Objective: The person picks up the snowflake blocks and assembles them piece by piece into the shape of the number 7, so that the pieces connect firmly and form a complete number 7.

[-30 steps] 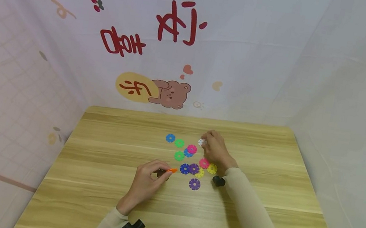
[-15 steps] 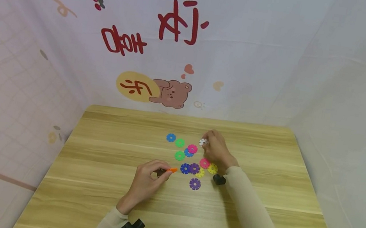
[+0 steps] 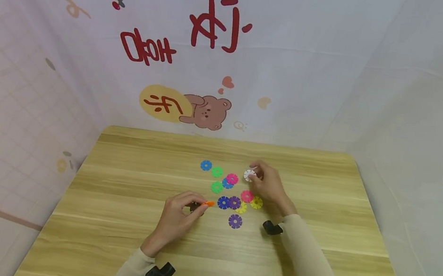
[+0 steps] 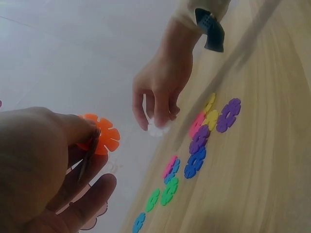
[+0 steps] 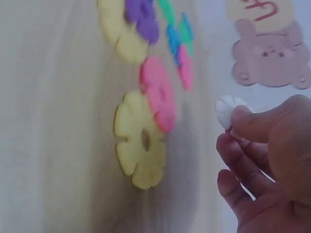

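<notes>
Left hand: pinches an orange flower-shaped plastic disc, left of a dark-blue flower-shaped disc.
Right hand: farther off, pinches a white flower-shaped plastic disc.
Nearest: purple flower-shaped disc, flat on the wood-grain tabletop.
Far left: light-blue flower-shaped disc.

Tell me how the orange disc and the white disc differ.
The orange disc is pinched by the left hand, the white disc by the right hand. In the head view, the orange disc looks thin, nearly edge-on; the white disc shows its face. The white disc is nearer the back wall than the orange disc. Both have notched rims.
</notes>
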`<state>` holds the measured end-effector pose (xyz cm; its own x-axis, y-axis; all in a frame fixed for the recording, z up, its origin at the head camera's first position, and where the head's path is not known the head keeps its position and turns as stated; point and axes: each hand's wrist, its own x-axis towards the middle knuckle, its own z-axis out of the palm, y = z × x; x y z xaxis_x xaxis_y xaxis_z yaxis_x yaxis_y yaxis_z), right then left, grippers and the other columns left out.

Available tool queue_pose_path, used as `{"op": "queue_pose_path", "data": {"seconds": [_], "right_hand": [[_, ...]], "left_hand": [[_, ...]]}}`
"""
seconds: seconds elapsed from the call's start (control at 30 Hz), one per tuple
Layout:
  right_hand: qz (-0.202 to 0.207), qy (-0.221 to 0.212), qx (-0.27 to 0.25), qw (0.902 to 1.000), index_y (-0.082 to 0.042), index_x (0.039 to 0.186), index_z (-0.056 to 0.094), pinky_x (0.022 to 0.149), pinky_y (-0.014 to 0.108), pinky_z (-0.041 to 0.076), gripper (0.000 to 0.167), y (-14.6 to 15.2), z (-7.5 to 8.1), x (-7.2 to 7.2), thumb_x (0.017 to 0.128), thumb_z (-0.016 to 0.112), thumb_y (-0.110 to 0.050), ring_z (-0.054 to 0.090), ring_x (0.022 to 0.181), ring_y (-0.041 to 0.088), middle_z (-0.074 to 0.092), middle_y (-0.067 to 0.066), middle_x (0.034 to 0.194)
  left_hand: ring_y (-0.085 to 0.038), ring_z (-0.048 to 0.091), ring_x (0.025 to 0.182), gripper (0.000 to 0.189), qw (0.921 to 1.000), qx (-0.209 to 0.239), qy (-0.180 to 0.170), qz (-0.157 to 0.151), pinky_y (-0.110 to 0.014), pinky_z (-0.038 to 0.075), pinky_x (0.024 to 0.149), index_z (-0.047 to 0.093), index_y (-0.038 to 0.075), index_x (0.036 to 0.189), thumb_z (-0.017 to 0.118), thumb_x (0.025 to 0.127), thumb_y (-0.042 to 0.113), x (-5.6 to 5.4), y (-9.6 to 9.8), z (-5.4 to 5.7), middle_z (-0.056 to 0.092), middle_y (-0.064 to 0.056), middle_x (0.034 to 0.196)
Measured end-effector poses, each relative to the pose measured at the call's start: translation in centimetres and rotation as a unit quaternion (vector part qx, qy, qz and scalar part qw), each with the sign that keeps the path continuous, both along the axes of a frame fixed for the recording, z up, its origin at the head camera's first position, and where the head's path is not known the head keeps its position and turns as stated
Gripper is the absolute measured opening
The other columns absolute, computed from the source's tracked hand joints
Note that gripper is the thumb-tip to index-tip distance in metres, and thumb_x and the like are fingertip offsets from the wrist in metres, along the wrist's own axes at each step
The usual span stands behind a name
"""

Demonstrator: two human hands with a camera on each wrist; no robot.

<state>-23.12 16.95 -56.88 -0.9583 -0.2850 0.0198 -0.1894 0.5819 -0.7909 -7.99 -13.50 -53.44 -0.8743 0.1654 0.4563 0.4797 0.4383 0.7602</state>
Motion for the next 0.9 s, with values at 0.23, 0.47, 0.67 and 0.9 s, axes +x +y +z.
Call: {"op": "queue_pose_path", "data": {"seconds": [0.23,0.47,0.67,0.9], "right_hand": [[-0.018,0.027,-0.082,0.9961,-0.005,0.129,0.077,0.071,0.020,0.059,0.023,0.6,1.0,3.2,0.107,0.079,-0.012,0.069,0.084,0.018,0.080,0.014,0.105],[-0.019,-0.002,-0.159,0.9872,-0.004,0.126,0.077,0.071,0.032,0.067,0.020,1.0,1.7,6.4,0.108,0.078,-0.011,0.078,0.083,0.030,0.080,0.018,0.099],[-0.019,-0.044,-0.208,0.9771,-0.001,0.122,0.077,0.079,0.038,0.072,0.016,0.9,2.6,8.7,0.108,0.077,-0.009,0.085,0.086,0.028,0.082,0.017,0.104],[-0.004,-0.092,-0.263,0.9603,0.001,0.123,0.074,0.078,0.042,0.074,0.016,0.3,4.0,10.8,0.110,0.073,-0.007,0.083,0.076,0.030,0.077,0.011,0.097]], "left_hand": [[-0.004,0.069,0.080,0.013,0.9999,0.008,-0.003,-0.009,-0.031,0.069,0.070,0.085,0.009,0.103,0.089,0.095,0.000,-0.3,0.3,-0.2,0.085,-0.005,0.102],[-0.005,0.069,0.080,0.013,0.9999,0.005,0.007,-0.012,-0.030,0.068,0.069,0.085,0.008,0.101,0.090,0.094,-0.001,-0.2,0.8,-0.3,0.085,-0.005,0.101],[-0.006,0.070,0.080,0.012,0.9997,0.000,0.008,-0.021,-0.023,0.066,0.070,0.085,0.008,0.102,0.089,0.095,-0.001,-0.2,1.4,-0.3,0.085,-0.005,0.102],[-0.008,0.074,0.081,0.011,0.9992,0.008,0.006,-0.040,-0.022,0.067,0.071,0.084,0.007,0.101,0.089,0.095,-0.001,-0.3,2.1,0.0,0.085,-0.007,0.105]]}}
